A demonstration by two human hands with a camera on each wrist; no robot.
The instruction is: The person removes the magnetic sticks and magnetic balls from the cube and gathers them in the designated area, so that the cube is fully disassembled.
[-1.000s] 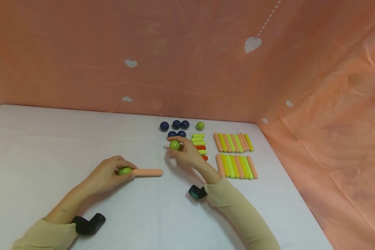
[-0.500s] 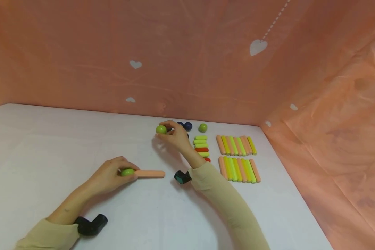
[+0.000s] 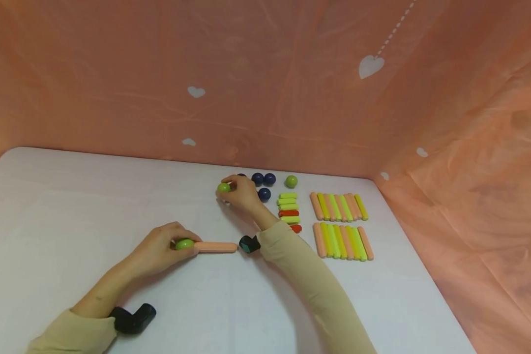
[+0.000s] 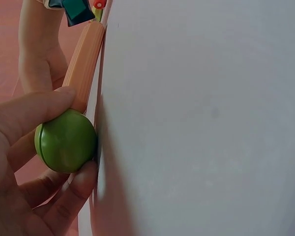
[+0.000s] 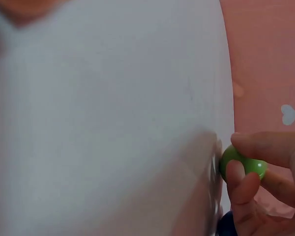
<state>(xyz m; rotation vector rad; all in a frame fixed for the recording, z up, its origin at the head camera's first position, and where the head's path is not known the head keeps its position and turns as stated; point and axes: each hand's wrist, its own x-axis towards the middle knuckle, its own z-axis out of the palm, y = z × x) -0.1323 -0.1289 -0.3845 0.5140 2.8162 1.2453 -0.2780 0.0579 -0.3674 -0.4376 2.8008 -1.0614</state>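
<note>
My left hand (image 3: 159, 248) grips a green ball (image 4: 65, 142) at the end of a peach stick (image 3: 216, 247). Thumb and fingers wrap the place where ball and stick meet, and the stick points right, low over the white table. Farther back, my right hand (image 3: 242, 194) pinches a second green ball (image 5: 255, 168) between thumb and fingertips, close to the table surface. Dark blue balls (image 3: 264, 194) lie beside and behind that hand, some partly hidden by it. A third green ball (image 3: 291, 181) rests to their right.
Short yellow-green and red sticks (image 3: 288, 213) form a column right of the right hand. Two rows of longer peach, yellow and green sticks (image 3: 342, 241) lie beyond them. An orange cloth (image 3: 265, 88) with white hearts rises behind the table (image 3: 93, 206).
My right hand has carried its green ball left and back, then lowered it toward the table, left of the blue balls. My left hand keeps its hold on the other ball and stick.
</note>
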